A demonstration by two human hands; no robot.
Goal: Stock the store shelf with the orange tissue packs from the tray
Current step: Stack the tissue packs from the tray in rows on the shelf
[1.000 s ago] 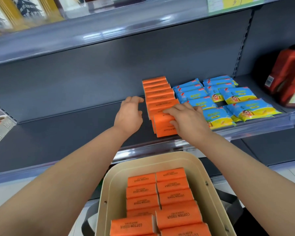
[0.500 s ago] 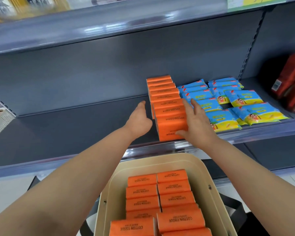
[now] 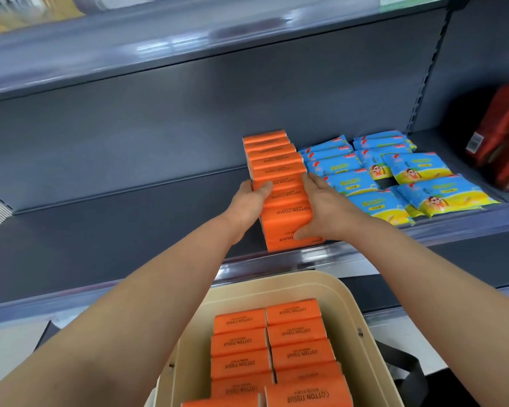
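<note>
Now my left hand [image 3: 252, 201] and right hand [image 3: 323, 212] are clasping the orange tissue pack row [image 3: 276, 170] at twelve o'clock.

Shelving unit: dark grey metal. The shelf deck [image 3: 100, 230] runs far to the left of the grip and continues to its right. Directly behind the grip rises a plain grey back panel [image 3: 188, 127]. Above the grip, an upper shelf [image 3: 115, 63] carries a clear front strip that shows soft white light reflections. A slotted upright [image 3: 429, 69] stands above and right of the grip. Just below the grip, a clear front rail [image 3: 276, 261] edges the deck. Pale floor [image 3: 6, 345] shows low and left of the grip.
</note>
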